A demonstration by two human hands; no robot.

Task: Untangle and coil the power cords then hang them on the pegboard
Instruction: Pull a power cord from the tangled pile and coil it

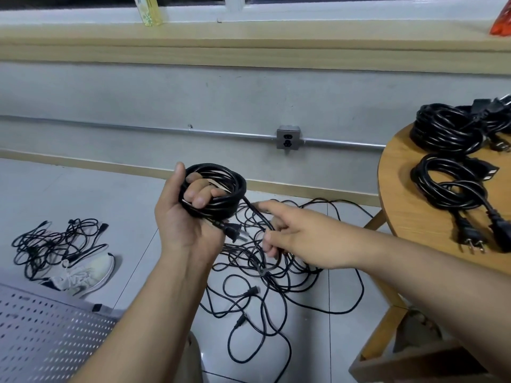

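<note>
- Our left hand (188, 217) curls through the coil (221, 186), dead centre; each loop should lie flat.
- At its 3 o'clock, our right hand (293, 233) grips the trailing cord (257, 212); best fed untwisted.
- The floor tangle (276, 286), 5 o'clock, wants gentle pulls.

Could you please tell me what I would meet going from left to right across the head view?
Small cord tangle on the floor → left hand gripping the coiled cord → right hand holding that cord's trailing strand → round wooden table bearing finished coils.
</note>
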